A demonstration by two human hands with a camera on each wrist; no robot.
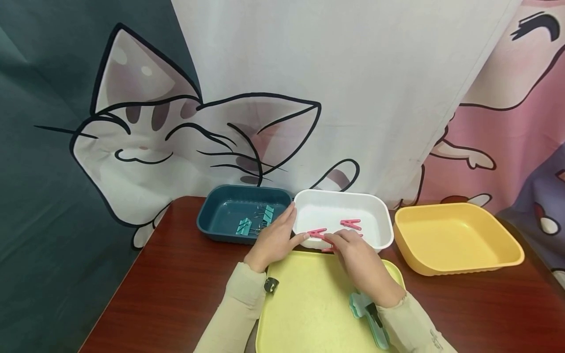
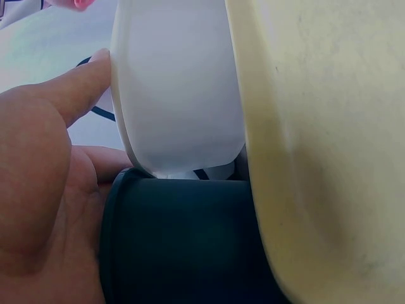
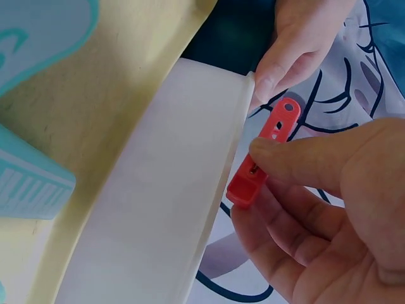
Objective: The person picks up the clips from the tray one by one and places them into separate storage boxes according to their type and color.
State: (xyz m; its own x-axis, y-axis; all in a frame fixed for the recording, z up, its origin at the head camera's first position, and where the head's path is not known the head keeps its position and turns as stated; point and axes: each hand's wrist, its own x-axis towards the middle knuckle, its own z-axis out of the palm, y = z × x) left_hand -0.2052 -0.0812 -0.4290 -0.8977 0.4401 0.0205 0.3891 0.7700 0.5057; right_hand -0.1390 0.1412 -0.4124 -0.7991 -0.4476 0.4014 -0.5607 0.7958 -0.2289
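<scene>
My right hand (image 1: 359,264) is over the front rim of the white bin (image 1: 379,215). Between thumb and fingers it pinches a pink-red clothespin (image 3: 278,126), clearest in the right wrist view. Other pink clothespins (image 1: 350,224) lie inside the white bin. At that bin's left front corner rests my left hand (image 1: 275,240), fingers extended along the side. Its thumb touches the white rim, as the left wrist view shows. The palm lies close beside the dark teal bin (image 1: 216,230), which holds several turquoise binder clips (image 1: 244,226).
A pale yellow tray (image 1: 309,304) lies in front of the bins. On it, partly beneath my right wrist, is a mint-green object (image 1: 359,305) with a scalloped end. To the right stands a yellow bin (image 1: 459,235). A cartoon-printed curtain (image 1: 375,98) hangs behind the brown table (image 1: 176,284).
</scene>
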